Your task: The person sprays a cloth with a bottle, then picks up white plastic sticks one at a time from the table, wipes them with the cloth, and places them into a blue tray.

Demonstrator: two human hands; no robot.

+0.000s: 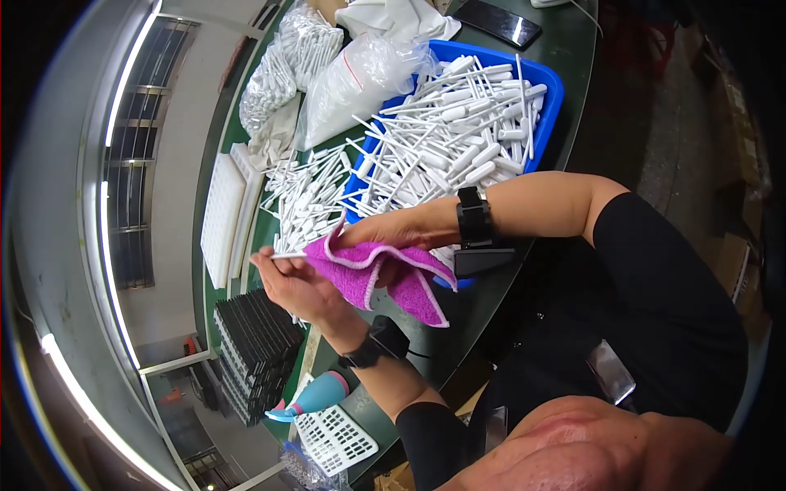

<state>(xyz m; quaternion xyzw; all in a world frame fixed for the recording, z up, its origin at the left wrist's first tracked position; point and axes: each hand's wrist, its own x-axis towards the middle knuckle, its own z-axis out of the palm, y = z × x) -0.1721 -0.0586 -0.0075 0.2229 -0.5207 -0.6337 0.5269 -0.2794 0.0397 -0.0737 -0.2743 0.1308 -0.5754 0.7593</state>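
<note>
My left hand pinches the tip of a thin white plastic stick between its fingers. Around the other end of that stick, my right hand grips a purple cloth with a pale stitched edge. The cloth hides the rest of the stick and most of the right fingers. Behind the right forearm stands a blue bin heaped with white sticks, each with a thicker handle-like end. More loose white sticks lie piled on the green table, just beyond both hands.
Clear bags of white parts stand beyond the loose pile. White perforated blocks and stacked black trays line the far left edge. Nearer lie a blue-and-pink squeeze blower and a white grid tray. A phone rests at the back.
</note>
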